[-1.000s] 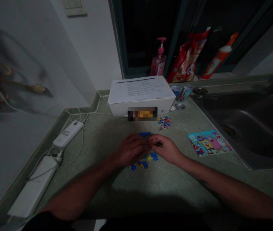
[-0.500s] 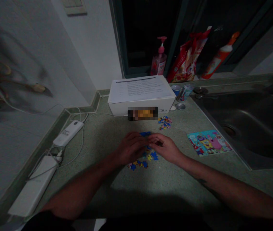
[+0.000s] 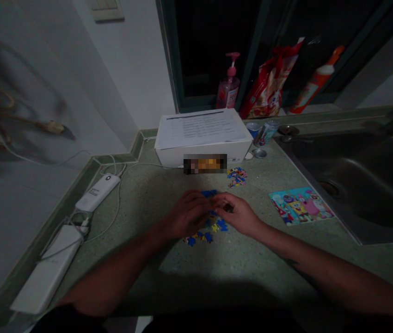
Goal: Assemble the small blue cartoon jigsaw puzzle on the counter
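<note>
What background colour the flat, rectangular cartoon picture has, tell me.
Turquoise; the cartoon picture shows best in head view.

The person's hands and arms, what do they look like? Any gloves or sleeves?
No gloves: the left hand and right hand are bare. So are both forearms, with no watch showing. On the left, a dark sleeve shows higher up. A small dark mark shows on the right forearm, perhaps shadow. Too dim to spot rings.

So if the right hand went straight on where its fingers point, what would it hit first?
Most likely the left hand, which lies just ahead of the right hand. They may be touching; the dim view leaves depth unclear.
</note>
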Available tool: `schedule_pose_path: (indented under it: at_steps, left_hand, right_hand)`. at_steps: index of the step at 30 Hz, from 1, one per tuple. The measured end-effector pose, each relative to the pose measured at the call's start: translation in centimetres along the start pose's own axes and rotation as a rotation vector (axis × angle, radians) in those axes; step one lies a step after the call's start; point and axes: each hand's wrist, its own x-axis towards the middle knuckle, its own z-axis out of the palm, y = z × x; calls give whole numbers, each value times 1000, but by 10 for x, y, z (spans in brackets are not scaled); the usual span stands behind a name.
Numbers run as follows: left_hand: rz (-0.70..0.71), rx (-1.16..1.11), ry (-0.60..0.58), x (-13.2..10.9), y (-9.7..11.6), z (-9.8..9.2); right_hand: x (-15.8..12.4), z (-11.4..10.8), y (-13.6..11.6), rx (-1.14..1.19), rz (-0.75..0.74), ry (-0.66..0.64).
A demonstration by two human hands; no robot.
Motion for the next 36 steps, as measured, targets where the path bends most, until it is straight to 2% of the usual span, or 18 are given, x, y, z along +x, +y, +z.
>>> schedule_pose_path:
  at_steps: [11,17,24,28,32,36]
  left_hand:
    - [-95,29,-33,-1,0,0]
    - [-90,70,52,-4,-5,-1]
    - [-303,135,207,-11,-17,3]
    - [-380,125,267,-12,-21,3]
    - [-429,142,293,-12,-22,2]
    - [-407,166,288,-12,-22,2]
  right_hand:
    - [0,0,3,-11,-23,23]
    - [2,-1,4,-41,-45,45]
    - [9,-10,12,-165,-88,139]
    - [13,-17,16,-261,-127,202]
    - [15,-19,18,-315,-162,217]
    - [15,-19,20,-334,-164,201]
